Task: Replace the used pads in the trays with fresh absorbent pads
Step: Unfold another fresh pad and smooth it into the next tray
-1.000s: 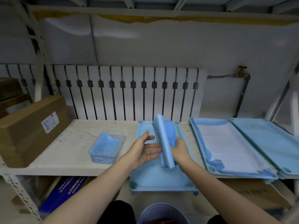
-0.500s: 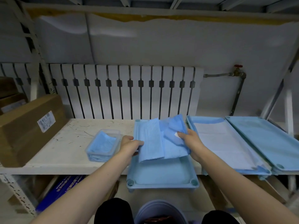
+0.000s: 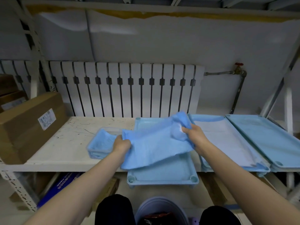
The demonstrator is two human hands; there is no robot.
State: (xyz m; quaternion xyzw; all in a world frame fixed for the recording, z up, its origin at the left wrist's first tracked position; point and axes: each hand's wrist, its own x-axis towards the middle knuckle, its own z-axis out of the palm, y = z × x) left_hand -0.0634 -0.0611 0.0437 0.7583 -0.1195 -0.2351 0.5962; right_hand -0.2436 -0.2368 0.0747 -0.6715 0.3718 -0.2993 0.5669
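Two hands share one pad just now. At the left end of the scratched white shelf board (image 3: 65,143), a brown cardboard box with a printed label (image 3: 30,125) fills the corner. Nearer the middle, close to the front edge, sits a clear plastic tub of folded blue pads (image 3: 102,143).

Just beside the tub, the left hand (image 3: 121,144) is clenched on the left edge of a soft blue absorbent pad (image 3: 155,143), which is partly unfolded. The pad hangs in the air above a light blue plastic tray (image 3: 164,175). The tray's near end juts past the shelf's front edge, and what shows of its floor looks bare. The right hand (image 3: 194,135) pinches the pad's bunched right end, up over the tray's far right corner.

The pad is stretched left to right across a tray whose length runs front to back. I'd judge it wants a quarter turn before it goes down. Neither hand is plainly nearer.

Close on the right lies a second blue tray (image 3: 253,168) lined with a white-faced pad (image 3: 227,143), and a third light blue tray (image 3: 267,140) rests against its right rim. Spreading room is tight on that side. On the left, open board begins only beyond the tub.
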